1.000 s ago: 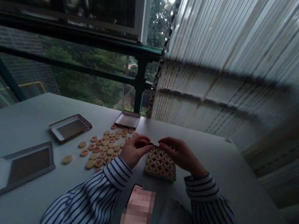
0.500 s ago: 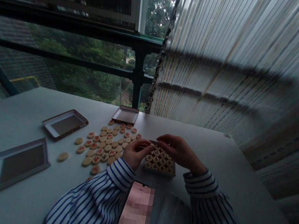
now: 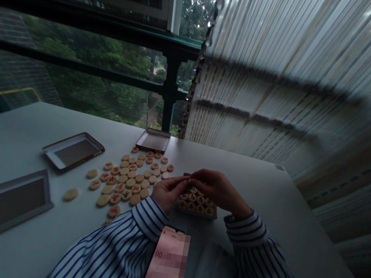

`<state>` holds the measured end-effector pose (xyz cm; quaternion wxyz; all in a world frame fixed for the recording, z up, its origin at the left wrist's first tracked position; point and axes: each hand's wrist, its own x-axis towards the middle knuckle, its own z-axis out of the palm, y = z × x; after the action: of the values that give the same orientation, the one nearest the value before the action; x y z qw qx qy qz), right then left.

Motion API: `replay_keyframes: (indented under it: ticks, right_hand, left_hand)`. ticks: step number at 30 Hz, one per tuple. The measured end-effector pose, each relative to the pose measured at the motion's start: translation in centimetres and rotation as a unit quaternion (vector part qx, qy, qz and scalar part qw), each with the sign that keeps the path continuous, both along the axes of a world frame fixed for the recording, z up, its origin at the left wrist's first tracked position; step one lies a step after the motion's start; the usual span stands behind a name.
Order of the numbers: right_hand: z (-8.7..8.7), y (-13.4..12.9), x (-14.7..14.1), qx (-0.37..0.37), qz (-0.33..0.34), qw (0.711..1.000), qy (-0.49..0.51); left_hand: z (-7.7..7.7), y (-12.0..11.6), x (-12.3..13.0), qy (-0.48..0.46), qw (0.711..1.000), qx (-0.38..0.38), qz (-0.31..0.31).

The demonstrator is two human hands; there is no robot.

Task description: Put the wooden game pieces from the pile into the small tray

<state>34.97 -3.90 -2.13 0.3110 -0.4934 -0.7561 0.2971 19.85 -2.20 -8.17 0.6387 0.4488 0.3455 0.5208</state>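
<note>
Round wooden Chinese chess pieces fill a small open box (image 3: 197, 212) in rows, with dark characters on the ones that show. My left hand (image 3: 168, 192) is over the box's left edge, thumb and index finger pinched together. My right hand (image 3: 221, 191) reaches over the box from the right, its fingertips closed against those of my left hand. Whatever sits between the fingertips is too small and covered to make out. To the left lies a loose spread of Chinese chess pieces (image 3: 130, 182), some with red characters, others blank side up.
A phone (image 3: 164, 260) with a lit pink screen lies between my forearms. Three shallow trays or lids rest on the white table: one near left (image 3: 8, 208), one mid-left (image 3: 73, 152), one at the back (image 3: 152, 140). A bead curtain (image 3: 256, 65) hangs behind, beside the window railing.
My right hand's fingers have come down and left to meet my left fingertips; before, they were apart. The view has shifted slightly.
</note>
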Motion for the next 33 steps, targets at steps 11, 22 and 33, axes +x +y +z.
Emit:
replay_keyframes:
  ticks: [11,22,33]
  right_hand:
    - [-0.15,0.04,-0.08,-0.029,0.010,0.998,0.060]
    - [0.17,-0.16,-0.08,-0.021,0.022,0.999,0.028]
    - [0.54,-0.58,-0.43,0.040,0.027,0.997,-0.057]
  left_hand:
    - [-0.74,0.10,0.41,-0.016,0.998,0.013,0.058]
    - [-0.26,0.26,0.04,-0.033,0.999,-0.027,0.027]
    - [-0.27,0.26,0.22,-0.042,0.996,-0.052,0.062]
